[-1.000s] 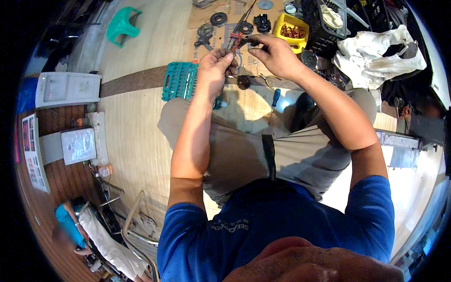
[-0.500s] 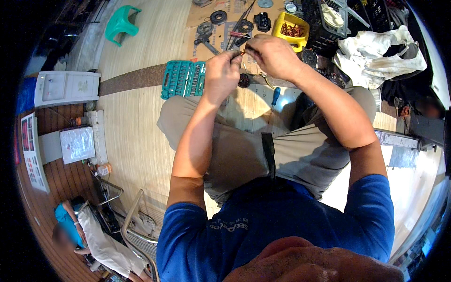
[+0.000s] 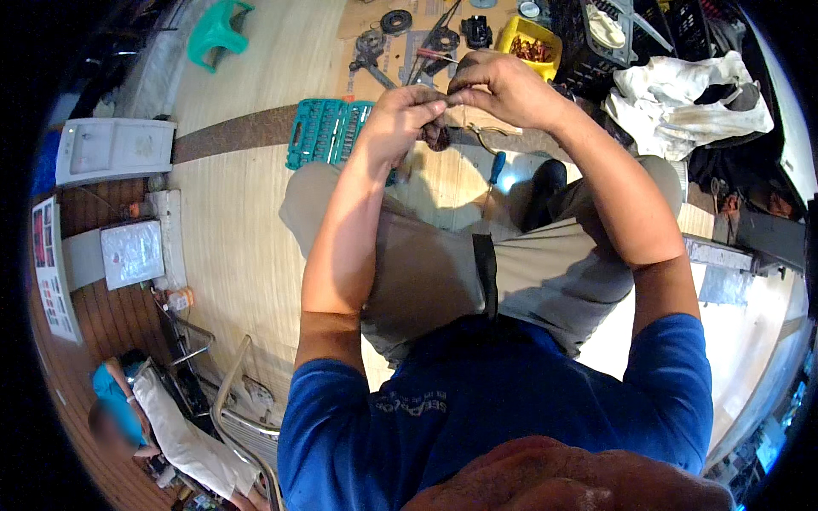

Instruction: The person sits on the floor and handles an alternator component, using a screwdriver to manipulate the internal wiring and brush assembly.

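Note:
My left hand (image 3: 399, 121) and my right hand (image 3: 504, 83) meet fingertip to fingertip above the work area. Both are closed in a pinch. Whatever small thing sits between the fingers is hidden. Just below the left fingers is a dark round part (image 3: 437, 136); I cannot tell whether it touches the hand. Near the hands lie a pair of pliers (image 3: 487, 139), a blue-handled screwdriver (image 3: 497, 169) and a red-handled screwdriver (image 3: 433, 54). A yellow container (image 3: 554, 68) holding several copper-coloured small pieces stands beyond my right hand.
An open teal socket set (image 3: 319, 132) lies left of my hands. Dark machine parts, including a black ring (image 3: 395, 22), rest on cardboard ahead. Black crates (image 3: 588, 64) and a white cloth (image 3: 682, 102) are at right. A green stool (image 3: 220, 36) stands far left; another person (image 3: 128, 404) sits lower left.
My fingertips have come closer together, and the small orange-coloured piece seen between them is now hidden. The pliers show more fully below my right hand. The view has shifted slightly.

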Tool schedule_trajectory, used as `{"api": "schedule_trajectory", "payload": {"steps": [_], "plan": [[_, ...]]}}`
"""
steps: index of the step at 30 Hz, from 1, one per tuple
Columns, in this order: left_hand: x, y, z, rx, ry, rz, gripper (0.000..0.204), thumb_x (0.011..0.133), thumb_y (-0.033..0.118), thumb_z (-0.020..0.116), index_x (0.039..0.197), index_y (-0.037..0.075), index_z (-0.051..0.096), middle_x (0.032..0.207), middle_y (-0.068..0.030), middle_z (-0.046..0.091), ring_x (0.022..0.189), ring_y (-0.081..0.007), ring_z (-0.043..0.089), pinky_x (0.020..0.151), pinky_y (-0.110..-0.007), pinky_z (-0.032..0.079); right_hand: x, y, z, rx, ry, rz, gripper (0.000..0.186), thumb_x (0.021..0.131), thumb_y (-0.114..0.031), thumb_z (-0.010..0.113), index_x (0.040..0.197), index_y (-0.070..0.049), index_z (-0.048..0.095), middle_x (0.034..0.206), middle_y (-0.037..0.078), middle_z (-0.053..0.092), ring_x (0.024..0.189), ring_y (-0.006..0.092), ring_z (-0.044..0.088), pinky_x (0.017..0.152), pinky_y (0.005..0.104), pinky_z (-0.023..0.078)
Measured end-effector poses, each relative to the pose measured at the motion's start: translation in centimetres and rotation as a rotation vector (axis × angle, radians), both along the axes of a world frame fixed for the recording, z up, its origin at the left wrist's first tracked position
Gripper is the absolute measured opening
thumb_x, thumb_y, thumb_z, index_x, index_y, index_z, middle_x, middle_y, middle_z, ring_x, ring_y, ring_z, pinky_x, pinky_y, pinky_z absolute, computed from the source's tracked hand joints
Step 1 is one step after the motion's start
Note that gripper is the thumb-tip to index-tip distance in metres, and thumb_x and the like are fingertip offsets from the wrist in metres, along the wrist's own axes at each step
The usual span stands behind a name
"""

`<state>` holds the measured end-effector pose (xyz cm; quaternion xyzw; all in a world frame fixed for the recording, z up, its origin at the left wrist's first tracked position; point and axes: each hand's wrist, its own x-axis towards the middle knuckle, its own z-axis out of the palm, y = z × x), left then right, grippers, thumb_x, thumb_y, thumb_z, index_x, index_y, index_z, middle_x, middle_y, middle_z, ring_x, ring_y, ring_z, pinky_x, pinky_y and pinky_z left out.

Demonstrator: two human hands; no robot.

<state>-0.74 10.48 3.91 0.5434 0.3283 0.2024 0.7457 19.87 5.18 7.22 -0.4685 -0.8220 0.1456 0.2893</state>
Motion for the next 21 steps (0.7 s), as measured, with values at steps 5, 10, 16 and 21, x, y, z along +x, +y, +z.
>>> {"api": "schedule_trajectory", "payload": {"steps": [5, 10, 16, 21], "plan": [[0.8, -1.6, 0.2, 0.672, 0.217, 0.109, 0.015, 0.086, 0.007, 0.058, 0.096, -0.002, 0.065, 0.075, -0.0044, 0.062, 0.066, -0.0154, 0.058, 0.060, -0.030, 0.045, -0.8, 0.8, -1.8, -0.343, 0.167, -0.220, 0.027, 0.086, -0.024, 0.062, 0.088, 0.003, 0.066, 0.073, 0.012, 0.065, 0.064, 0.0166, 0.059, 0.061, 0.0298, 0.047], [1.1, -1.8, 0.2, 1.443, 0.350, 0.201, 0.013, 0.081, 0.007, 0.061, 0.091, 0.000, 0.065, 0.080, -0.0174, 0.064, 0.078, -0.0351, 0.061, 0.067, -0.039, 0.049, -1.4, 0.4, -1.6, -0.732, 0.468, -0.466, 0.029, 0.080, -0.026, 0.070, 0.093, 0.000, 0.066, 0.068, 0.004, 0.060, 0.056, 0.0111, 0.052, 0.052, 0.0256, 0.043], [0.8, -1.5, 1.3, 1.002, 0.405, 0.224, 0.012, 0.082, 0.008, 0.061, 0.092, 0.004, 0.066, 0.081, -0.0166, 0.065, 0.078, -0.0339, 0.062, 0.071, -0.040, 0.048, -2.5, -1.1, 0.0, -0.010, 0.014, -0.176, 0.018, 0.083, -0.019, 0.061, 0.084, -0.001, 0.064, 0.079, 0.022, 0.063, 0.073, 0.0389, 0.061, 0.066, 0.0442, 0.049], [1.3, -1.0, 0.4, 1.313, 0.249, 0.229, 0.007, 0.080, 0.006, 0.060, 0.087, 0.004, 0.063, 0.083, -0.0148, 0.064, 0.078, -0.0347, 0.061, 0.069, -0.039, 0.048, -1.6, -0.7, -0.1, -0.329, 0.203, -0.212, 0.022, 0.088, -0.021, 0.058, 0.085, 0.000, 0.065, 0.071, 0.019, 0.062, 0.068, 0.0338, 0.061, 0.062, 0.0401, 0.048]]}}
